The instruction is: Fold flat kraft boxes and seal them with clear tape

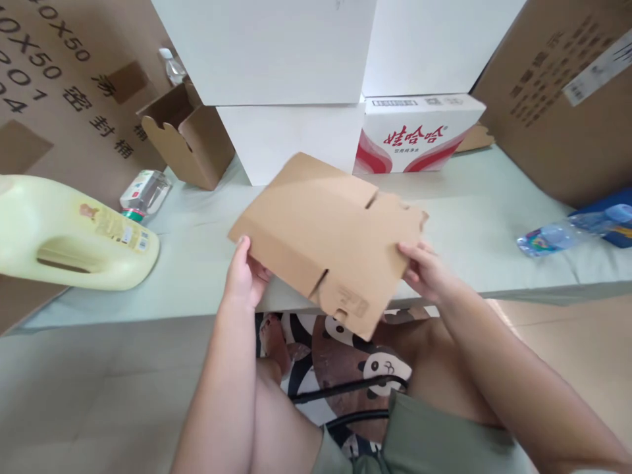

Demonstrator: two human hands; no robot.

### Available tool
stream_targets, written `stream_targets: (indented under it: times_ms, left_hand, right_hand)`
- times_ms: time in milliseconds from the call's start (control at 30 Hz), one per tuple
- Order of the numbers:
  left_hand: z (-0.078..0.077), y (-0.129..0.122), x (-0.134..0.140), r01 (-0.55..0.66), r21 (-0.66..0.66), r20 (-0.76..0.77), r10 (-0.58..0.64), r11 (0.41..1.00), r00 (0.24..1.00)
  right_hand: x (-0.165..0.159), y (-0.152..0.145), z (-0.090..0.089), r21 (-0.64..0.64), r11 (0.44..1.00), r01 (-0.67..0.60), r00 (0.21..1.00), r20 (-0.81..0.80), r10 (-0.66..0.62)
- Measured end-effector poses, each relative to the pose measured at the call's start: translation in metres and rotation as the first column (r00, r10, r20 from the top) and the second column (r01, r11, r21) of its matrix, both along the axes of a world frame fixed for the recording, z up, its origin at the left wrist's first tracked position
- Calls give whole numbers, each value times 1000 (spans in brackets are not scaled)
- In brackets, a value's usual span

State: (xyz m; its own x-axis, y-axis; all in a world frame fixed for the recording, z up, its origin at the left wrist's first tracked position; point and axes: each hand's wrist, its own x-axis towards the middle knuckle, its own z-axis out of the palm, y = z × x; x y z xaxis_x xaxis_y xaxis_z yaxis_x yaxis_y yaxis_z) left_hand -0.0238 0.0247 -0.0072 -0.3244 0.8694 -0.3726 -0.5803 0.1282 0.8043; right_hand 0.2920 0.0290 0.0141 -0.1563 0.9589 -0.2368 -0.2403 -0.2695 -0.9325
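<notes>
A flattened brown cardboard box point(316, 224) with slots and notched flaps is tilted in the air above the front edge of the table. My left hand point(247, 273) grips its left lower edge, thumb on top and fingers underneath. On the right side, my right hand point(423, 268) pinches the edge near the flaps, thumb on the upper face. Small print shows on the flap nearest me. The fingers beneath the cardboard are partly hidden.
On the cloth-covered table point(197, 257) lie a yellow jug point(113, 230), a clear bottle with green cap point(145, 192) and a plastic bottle point(548, 238). Behind stand an open brown box point(207, 145), white boxes point(296, 131), a red-and-white carton point(415, 138) and large cartons point(567, 99).
</notes>
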Motion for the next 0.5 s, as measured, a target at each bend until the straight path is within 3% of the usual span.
stream_targets:
  times_ms: [67, 133, 200, 233, 300, 333, 367, 433, 500]
  left_hand:
    - [6, -3, 5, 100, -33, 8, -99, 994, 995]
    - [12, -5, 8, 150, -44, 1, -150, 988, 989]
    - [15, -6, 11, 143, -44, -9, -143, 989, 990]
    - [17, -7, 12, 136, -43, -11, -136, 990, 991]
    - [18, -7, 15, 134, -46, -10, -134, 990, 991]
    - [18, -6, 16, 135, -47, -9, -136, 990, 991]
    - [18, -6, 18, 137, -49, -8, -137, 989, 990]
    - [17, -5, 20, 136, -51, -5, -137, 989, 991]
    - [16, -4, 22, 136, -49, -5, -136, 989, 991]
  right_hand:
    - [32, -23, 10, 5, 986, 167, 984, 59, -167]
    - [74, -46, 23, 70, 927, 368, 915, 152, -374]
    - [118, -66, 37, 210, 814, 542, 778, 241, -580]
    - [137, -73, 45, 287, 739, 609, 674, 304, -673]
    - [168, -77, 62, 407, 668, 624, 508, 438, -742]
    - [178, -73, 71, 436, 685, 584, 487, 487, -725]
    - [186, -65, 80, 432, 735, 522, 518, 523, -676]
    - [192, -39, 99, 366, 842, 396, 633, 556, -539]
    - [193, -4, 114, 300, 893, 335, 704, 550, -449]
